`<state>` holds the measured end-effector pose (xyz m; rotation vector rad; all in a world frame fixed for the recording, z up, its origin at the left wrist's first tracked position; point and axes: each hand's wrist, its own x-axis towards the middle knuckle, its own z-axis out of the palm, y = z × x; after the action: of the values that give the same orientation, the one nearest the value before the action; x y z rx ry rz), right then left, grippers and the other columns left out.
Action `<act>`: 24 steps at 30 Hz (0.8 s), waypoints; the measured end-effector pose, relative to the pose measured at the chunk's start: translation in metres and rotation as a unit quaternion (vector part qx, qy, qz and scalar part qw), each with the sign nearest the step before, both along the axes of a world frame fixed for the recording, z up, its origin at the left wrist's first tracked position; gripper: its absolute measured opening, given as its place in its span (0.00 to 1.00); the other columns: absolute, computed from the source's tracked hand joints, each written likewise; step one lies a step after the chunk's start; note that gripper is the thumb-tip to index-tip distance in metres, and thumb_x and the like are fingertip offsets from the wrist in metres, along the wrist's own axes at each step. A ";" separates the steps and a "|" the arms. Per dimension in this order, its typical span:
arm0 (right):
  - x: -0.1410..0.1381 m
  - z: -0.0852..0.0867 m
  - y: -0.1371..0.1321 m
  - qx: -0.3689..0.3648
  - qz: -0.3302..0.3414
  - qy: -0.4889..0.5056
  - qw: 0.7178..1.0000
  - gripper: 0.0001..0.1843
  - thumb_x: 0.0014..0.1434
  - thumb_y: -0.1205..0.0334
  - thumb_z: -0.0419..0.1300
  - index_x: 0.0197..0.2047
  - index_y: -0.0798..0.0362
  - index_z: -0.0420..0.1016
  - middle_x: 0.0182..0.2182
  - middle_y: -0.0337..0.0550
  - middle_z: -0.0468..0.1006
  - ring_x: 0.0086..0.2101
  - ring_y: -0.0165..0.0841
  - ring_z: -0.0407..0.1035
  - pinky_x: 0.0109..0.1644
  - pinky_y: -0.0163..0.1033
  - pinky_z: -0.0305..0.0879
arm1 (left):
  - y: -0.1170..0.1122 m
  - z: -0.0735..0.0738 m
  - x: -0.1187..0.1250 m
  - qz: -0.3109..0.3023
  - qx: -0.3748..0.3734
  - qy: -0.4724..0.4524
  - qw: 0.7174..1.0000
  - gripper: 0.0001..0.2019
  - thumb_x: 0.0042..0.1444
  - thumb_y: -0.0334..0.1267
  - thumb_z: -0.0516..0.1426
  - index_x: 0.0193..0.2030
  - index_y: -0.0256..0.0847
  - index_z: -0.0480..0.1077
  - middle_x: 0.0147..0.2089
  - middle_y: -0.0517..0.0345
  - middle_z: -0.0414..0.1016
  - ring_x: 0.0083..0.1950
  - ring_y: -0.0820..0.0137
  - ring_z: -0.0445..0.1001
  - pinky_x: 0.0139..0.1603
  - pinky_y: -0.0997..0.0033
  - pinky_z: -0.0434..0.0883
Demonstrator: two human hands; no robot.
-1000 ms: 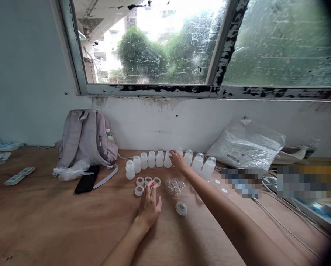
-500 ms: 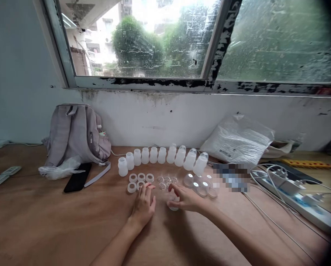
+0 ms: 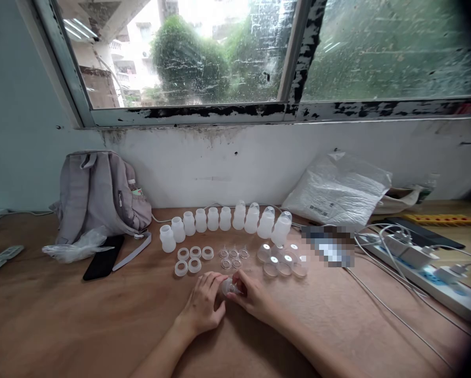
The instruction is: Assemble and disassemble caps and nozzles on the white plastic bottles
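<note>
My right hand (image 3: 254,296) is closed, thumb and fingers pinching a small clear bottle teat piece (image 3: 230,287) low over the table. Parts of the piece are covered by the fingers. Beside it, my left hand (image 3: 203,302) rests with fingers stretched and the thumb apart; its fingertips reach the piece's left edge, and whether they touch is unclear. Just beyond the hands lie several white bottle collars (image 3: 195,265) on the left, several clear teats (image 3: 226,263) in the middle and several clear dome caps (image 3: 284,268) on the right.
Frosted baby bottles (image 3: 200,220) stand in an arc behind the parts, the right-hand ones capped. A grey backpack (image 3: 101,194), plastic bag (image 3: 77,247) and black phone (image 3: 103,260) are left. A silver pouch (image 3: 337,189) and power strip with cables (image 3: 451,291) are right.
My right hand has moved left and slightly down with the clear piece, closer to my left hand. My left hand has come away from the collars. The view has shifted slightly.
</note>
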<state>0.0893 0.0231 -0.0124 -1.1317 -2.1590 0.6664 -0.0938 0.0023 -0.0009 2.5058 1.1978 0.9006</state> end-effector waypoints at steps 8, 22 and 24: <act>0.003 -0.008 -0.001 -0.014 0.008 0.050 0.999 0.08 0.52 0.61 0.56 0.33 0.53 0.60 0.23 0.34 0.62 0.23 0.26 0.54 0.26 0.31 0.53 | 0.002 -0.003 0.002 -0.002 0.009 0.022 1.000 0.22 0.48 0.33 0.54 0.52 0.44 0.59 0.48 0.52 0.65 0.50 0.63 0.63 0.51 0.59 0.63; 0.001 -0.009 -0.001 0.023 0.008 0.037 0.999 0.07 0.53 0.61 0.54 0.27 0.53 0.59 0.23 0.35 0.62 0.24 0.26 0.55 0.27 0.31 0.52 | 0.005 -0.008 0.002 0.006 0.003 0.037 0.999 0.20 0.52 0.32 0.51 0.53 0.45 0.59 0.48 0.51 0.64 0.50 0.63 0.62 0.50 0.59 0.63; 0.000 -0.012 -0.002 0.033 0.003 0.031 0.999 0.07 0.53 0.61 0.54 0.27 0.52 0.59 0.23 0.35 0.62 0.23 0.26 0.54 0.26 0.31 0.51 | 0.006 -0.009 0.002 0.005 0.005 0.037 0.999 0.20 0.52 0.33 0.51 0.53 0.45 0.59 0.48 0.51 0.65 0.50 0.63 0.62 0.50 0.58 0.63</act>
<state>0.0896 0.0214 -0.0246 -1.0573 -2.1163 0.6198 -0.0921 0.0082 -0.0100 2.5636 1.2334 0.8240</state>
